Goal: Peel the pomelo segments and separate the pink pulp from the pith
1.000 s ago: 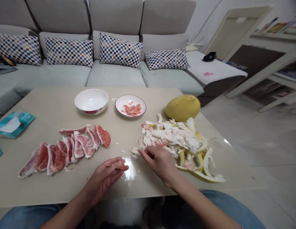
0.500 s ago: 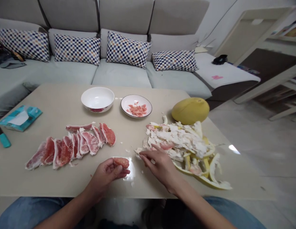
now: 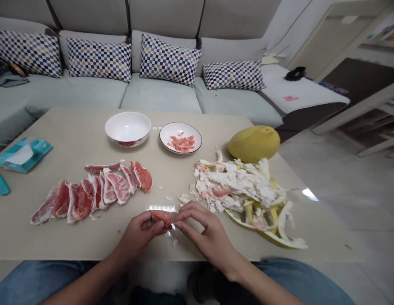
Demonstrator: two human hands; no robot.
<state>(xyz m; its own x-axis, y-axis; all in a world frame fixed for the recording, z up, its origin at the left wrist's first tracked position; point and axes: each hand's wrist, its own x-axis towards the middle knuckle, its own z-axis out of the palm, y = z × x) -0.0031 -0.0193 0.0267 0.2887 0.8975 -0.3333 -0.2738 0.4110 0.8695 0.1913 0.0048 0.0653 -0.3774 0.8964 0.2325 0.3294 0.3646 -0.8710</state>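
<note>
A peeled pomelo segment point(image 3: 162, 217) is held between the thumb and fingers of my left hand point(image 3: 141, 231), low over the near part of the table. My right hand point(image 3: 205, 231) is closed in a pinch at the segment's right end. Whatever its fingertips hold is too small to make out. To the left lies a row of pomelo segments point(image 3: 116, 186), some with white membrane on them. On the right is a heap of white pith and membrane point(image 3: 235, 184) with strips of yellow peel point(image 3: 274, 220).
Beyond the segments stands a white bowl point(image 3: 127, 127). Beside it a dark-rimmed plate point(image 3: 166, 142) carries pink pulp pieces. A whole yellow pomelo point(image 3: 254, 144) sits behind the heap. At the left are a tissue pack point(image 3: 38, 150) and a teal-handled knife point(image 3: 0, 184).
My right hand has moved left from the edge of the pith heap to the segment, its fingers now pinched. My left hand still holds the segment in about the same place.
</note>
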